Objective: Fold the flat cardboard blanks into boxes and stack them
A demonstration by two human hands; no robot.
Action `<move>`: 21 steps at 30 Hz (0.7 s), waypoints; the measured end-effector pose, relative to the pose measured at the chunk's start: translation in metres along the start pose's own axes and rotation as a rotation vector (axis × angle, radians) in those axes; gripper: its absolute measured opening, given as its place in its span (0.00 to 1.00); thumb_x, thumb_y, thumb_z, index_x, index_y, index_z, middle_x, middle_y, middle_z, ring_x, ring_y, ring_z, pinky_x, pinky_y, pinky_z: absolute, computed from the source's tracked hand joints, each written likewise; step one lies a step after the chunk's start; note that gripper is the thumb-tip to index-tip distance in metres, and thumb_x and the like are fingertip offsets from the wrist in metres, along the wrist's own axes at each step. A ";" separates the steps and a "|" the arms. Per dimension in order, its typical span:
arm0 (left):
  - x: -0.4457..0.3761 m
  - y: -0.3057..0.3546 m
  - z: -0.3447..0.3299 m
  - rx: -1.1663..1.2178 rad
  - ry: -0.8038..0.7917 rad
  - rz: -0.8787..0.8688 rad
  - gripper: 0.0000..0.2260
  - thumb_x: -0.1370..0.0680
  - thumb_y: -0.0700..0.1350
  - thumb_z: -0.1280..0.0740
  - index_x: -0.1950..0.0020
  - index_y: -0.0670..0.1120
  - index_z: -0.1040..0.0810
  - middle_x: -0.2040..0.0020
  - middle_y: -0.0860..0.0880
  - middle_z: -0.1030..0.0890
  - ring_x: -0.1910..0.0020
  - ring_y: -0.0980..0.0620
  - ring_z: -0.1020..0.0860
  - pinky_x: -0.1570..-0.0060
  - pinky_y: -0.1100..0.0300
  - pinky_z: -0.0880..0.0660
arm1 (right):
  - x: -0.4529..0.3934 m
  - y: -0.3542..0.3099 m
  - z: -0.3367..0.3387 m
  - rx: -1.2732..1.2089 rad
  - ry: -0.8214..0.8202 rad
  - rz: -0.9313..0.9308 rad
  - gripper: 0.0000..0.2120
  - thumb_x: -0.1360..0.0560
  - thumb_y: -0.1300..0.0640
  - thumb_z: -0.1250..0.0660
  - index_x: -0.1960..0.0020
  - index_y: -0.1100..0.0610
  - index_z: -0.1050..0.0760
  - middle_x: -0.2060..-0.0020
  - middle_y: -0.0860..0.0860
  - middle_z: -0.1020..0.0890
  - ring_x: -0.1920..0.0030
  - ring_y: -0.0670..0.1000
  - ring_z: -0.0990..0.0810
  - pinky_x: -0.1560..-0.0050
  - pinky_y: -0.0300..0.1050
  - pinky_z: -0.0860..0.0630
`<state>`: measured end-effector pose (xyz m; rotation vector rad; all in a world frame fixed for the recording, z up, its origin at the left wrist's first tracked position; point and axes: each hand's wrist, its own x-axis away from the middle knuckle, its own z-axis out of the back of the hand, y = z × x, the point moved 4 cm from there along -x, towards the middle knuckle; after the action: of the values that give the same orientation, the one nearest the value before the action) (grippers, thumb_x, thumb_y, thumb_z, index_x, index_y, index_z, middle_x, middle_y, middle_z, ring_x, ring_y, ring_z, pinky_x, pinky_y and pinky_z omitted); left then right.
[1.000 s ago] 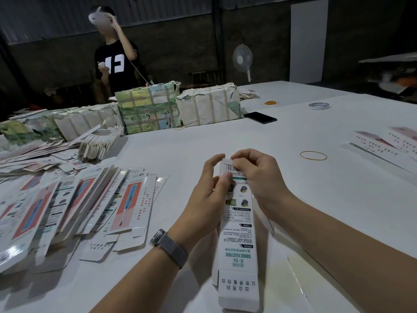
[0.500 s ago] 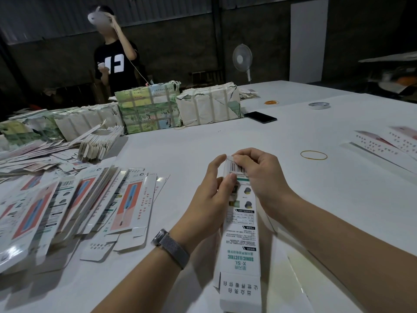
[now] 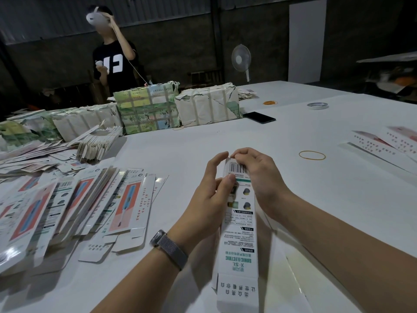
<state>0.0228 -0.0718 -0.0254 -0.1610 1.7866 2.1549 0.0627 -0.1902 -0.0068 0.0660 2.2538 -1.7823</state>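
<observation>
Both hands work at the far end of one long carton (image 3: 239, 224), which lies lengthwise away from me on the white table (image 3: 180, 154). My left hand (image 3: 209, 197) holds the carton from its left side: the thumb presses on the printed face just under the barcode, and the other fingers are curved beside the far corner. I judge this grip keeps the tube square while the end is closed. My right hand (image 3: 259, 177) is curled over the far end, with the fingertips (image 3: 237, 154) pinching the top edge of the end flap, probably to bend it down and tuck it in. I cannot tell whether the flap is already inside, because the fingers hide it. The near end of the carton seems not closed yet; its flap stands out toward me.

To the left of my left hand lies a spread heap of flat blanks (image 3: 74, 206), close enough to take the next one without reaching far. Beyond the hands, further left, stand taped bundles (image 3: 146, 109) of wrapped stock. To the right of my right hand lies a rubber band (image 3: 312, 155), and further right some folded cartons (image 3: 383, 143) lie together; I suppose this is the place for stacking. A phone (image 3: 259, 117) and a roll of tape (image 3: 317, 105) lie far beyond the right hand.
</observation>
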 end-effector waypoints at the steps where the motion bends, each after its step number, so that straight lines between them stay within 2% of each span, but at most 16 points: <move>1: 0.001 0.000 0.000 -0.002 -0.004 0.002 0.16 0.14 0.49 0.43 0.36 0.71 0.38 0.56 0.50 0.14 0.57 0.49 0.14 0.60 0.57 0.20 | 0.000 0.000 0.000 0.007 -0.001 0.013 0.12 0.19 0.61 0.40 0.59 0.57 0.23 0.71 0.48 0.21 0.71 0.46 0.23 0.70 0.39 0.24; 3: 0.001 0.001 0.001 -0.004 -0.006 0.005 0.14 0.14 0.49 0.43 0.36 0.70 0.37 0.56 0.52 0.14 0.58 0.50 0.14 0.61 0.59 0.20 | 0.001 -0.002 0.001 0.033 -0.001 0.047 0.14 0.18 0.59 0.41 0.60 0.57 0.23 0.70 0.49 0.21 0.71 0.47 0.24 0.70 0.39 0.25; 7: 0.000 0.003 0.001 -0.003 0.005 -0.001 0.10 0.14 0.48 0.43 0.38 0.64 0.36 0.57 0.51 0.14 0.60 0.49 0.15 0.61 0.57 0.19 | 0.001 -0.002 0.001 0.037 -0.022 0.070 0.16 0.17 0.56 0.42 0.62 0.55 0.24 0.68 0.52 0.22 0.68 0.50 0.24 0.66 0.43 0.24; 11: 0.000 0.008 0.005 -0.002 0.055 -0.034 0.10 0.14 0.47 0.43 0.38 0.64 0.36 0.58 0.53 0.14 0.61 0.52 0.15 0.63 0.61 0.20 | 0.002 0.003 -0.001 -0.005 -0.010 0.068 0.09 0.17 0.54 0.41 0.53 0.52 0.24 0.65 0.49 0.19 0.66 0.48 0.20 0.65 0.42 0.21; 14: -0.002 0.011 0.013 0.028 0.132 -0.070 0.11 0.15 0.46 0.43 0.39 0.63 0.36 0.56 0.50 0.14 0.59 0.50 0.14 0.62 0.58 0.19 | 0.002 0.009 -0.001 0.030 0.006 0.086 0.03 0.19 0.51 0.40 0.48 0.48 0.28 0.60 0.49 0.17 0.63 0.45 0.18 0.64 0.38 0.22; 17: -0.002 0.011 0.016 0.047 0.158 -0.077 0.11 0.15 0.45 0.43 0.39 0.62 0.36 0.56 0.49 0.14 0.60 0.50 0.14 0.62 0.58 0.19 | 0.002 0.011 -0.003 0.025 -0.045 0.097 0.01 0.17 0.53 0.40 0.46 0.47 0.30 0.59 0.51 0.17 0.62 0.48 0.16 0.63 0.40 0.22; 21: -0.002 0.011 0.017 0.050 0.146 -0.081 0.11 0.14 0.45 0.43 0.39 0.62 0.36 0.56 0.50 0.14 0.60 0.50 0.14 0.63 0.59 0.19 | 0.003 0.009 -0.004 -0.002 -0.099 0.104 0.06 0.17 0.54 0.40 0.46 0.43 0.29 0.61 0.49 0.16 0.62 0.49 0.17 0.61 0.43 0.20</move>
<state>0.0233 -0.0574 -0.0109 -0.3811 1.8772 2.0872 0.0609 -0.1846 -0.0156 0.0912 2.1426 -1.6921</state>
